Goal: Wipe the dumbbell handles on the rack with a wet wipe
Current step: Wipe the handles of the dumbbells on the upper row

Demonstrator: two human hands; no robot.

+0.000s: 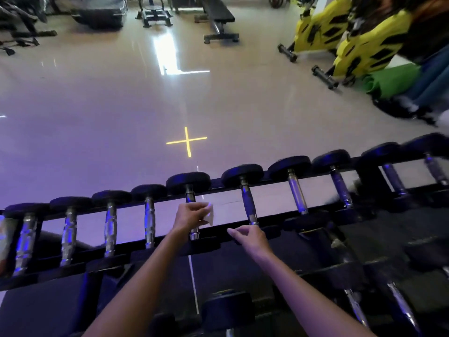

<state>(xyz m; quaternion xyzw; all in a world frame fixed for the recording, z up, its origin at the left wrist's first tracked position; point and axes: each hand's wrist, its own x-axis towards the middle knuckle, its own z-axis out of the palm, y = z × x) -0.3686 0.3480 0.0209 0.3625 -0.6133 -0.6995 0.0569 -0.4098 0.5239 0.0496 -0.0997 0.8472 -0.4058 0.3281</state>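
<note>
Dumbbell handles point(190, 197) of bright chrome lie in a row on the top tier of a long black rack point(170, 246), each spanning front to back between its two rails, with the black round heads lined up along the far rail. The rack runs slantwise across the lower half of the view, rising toward the right. The left-hand grip point(192, 215) is clamped round the middle of one handle near the centre of the row, fingers curled over it from above, and a white wet wipe point(211, 214) is pressed between the fingers and the metal, a corner of it sticking out on the right side of the hand. Only the two ends of that handle show, above and below the hand. The right-hand grip point(252, 239) sits over the front rail, just below the near end of the next handle to the right point(247, 203); its fingers are loosely curled with thumb and forefinger pointing left, and it holds nothing. Whether it touches the rail cannot be told. Both forearms are bare and reach in from the bottom edge. Lower down on the rack, larger dumbbells point(228, 310) rest in shadow. Beyond the rack spreads a glossy pale floor point(97, 105) washed with purple light, marked with a yellow cross point(187, 141). At the far right stand yellow exercise bikes point(364, 45) with a rolled green mat point(391, 81) beside them, and a black weight bench point(218, 13) stands at the top.
</note>
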